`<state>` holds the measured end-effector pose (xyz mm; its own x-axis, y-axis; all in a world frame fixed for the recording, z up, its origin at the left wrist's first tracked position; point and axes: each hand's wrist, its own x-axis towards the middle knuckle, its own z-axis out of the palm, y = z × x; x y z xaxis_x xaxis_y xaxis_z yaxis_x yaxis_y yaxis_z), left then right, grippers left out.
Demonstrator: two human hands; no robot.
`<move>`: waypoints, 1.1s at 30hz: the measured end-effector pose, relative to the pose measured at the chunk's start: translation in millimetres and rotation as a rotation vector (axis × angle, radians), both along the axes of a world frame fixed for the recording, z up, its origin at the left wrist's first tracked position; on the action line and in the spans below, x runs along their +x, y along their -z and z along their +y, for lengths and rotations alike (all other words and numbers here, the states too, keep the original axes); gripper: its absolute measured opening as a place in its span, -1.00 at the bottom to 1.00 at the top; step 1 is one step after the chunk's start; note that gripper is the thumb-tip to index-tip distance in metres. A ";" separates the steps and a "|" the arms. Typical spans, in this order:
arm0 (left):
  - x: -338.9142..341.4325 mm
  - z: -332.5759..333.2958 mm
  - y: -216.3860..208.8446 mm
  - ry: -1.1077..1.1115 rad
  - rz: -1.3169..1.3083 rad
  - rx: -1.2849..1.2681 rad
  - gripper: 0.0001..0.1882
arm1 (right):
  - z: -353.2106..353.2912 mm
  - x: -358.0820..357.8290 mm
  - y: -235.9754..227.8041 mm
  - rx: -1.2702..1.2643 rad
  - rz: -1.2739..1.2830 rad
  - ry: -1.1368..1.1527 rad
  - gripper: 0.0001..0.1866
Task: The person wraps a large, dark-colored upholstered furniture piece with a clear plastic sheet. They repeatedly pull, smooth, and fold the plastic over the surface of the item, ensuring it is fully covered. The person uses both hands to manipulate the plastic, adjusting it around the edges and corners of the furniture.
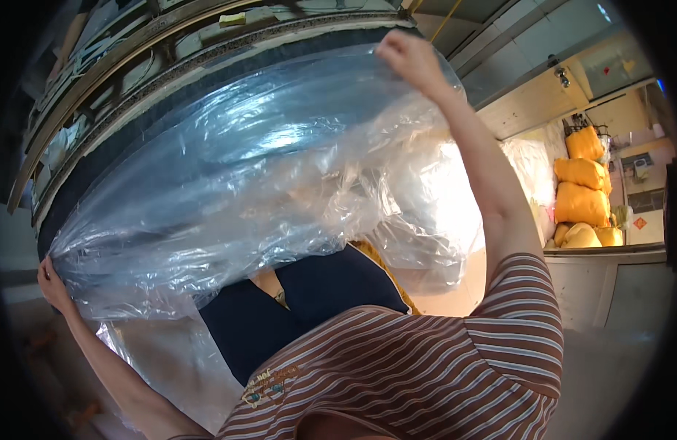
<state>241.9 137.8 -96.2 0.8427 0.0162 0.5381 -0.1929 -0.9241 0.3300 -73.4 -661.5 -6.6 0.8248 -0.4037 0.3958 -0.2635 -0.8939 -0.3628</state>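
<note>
A wide sheet of clear plastic film (280, 139) is stretched over a dark surface (118, 139) in front of me. Its near side hangs down in crumpled folds toward my dark trousers. At the far left, my left hand (54, 284) pinches the film's gathered corner, and creases fan out from the fingers. My right arm reaches up to the far right, where my right hand (410, 57) is closed on the film's far edge. Between the two hands the film is drawn fairly taut and shines with reflected light.
Behind the dark surface run long rails (118, 66), with a small yellow block (232, 19) on them. To the right, a doorway or opening shows stacked orange-yellow bundles (582, 202). A pale door panel with a metal knob (562, 73) stands at the upper right.
</note>
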 end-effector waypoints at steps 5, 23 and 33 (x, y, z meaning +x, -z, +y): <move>-18.3 18.1 -2.6 0.040 0.048 -0.125 -0.59 | 14.7 15.3 43.1 0.049 -0.117 0.014 -0.82; -195.1 146.8 -162.2 0.034 -0.069 -0.084 -0.63 | 35.2 39.0 47.4 0.207 -0.162 -0.074 -0.77; -287.4 147.9 -129.8 -0.270 0.230 -0.346 -0.60 | 30.7 60.7 52.8 0.097 -0.146 0.055 -0.66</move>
<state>-45.5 285.6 33.6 0.8799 0.3955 0.2633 0.1522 -0.7597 0.6323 -12.7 -630.8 -59.4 0.7370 -0.4887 0.4668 -0.2489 -0.8384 -0.4848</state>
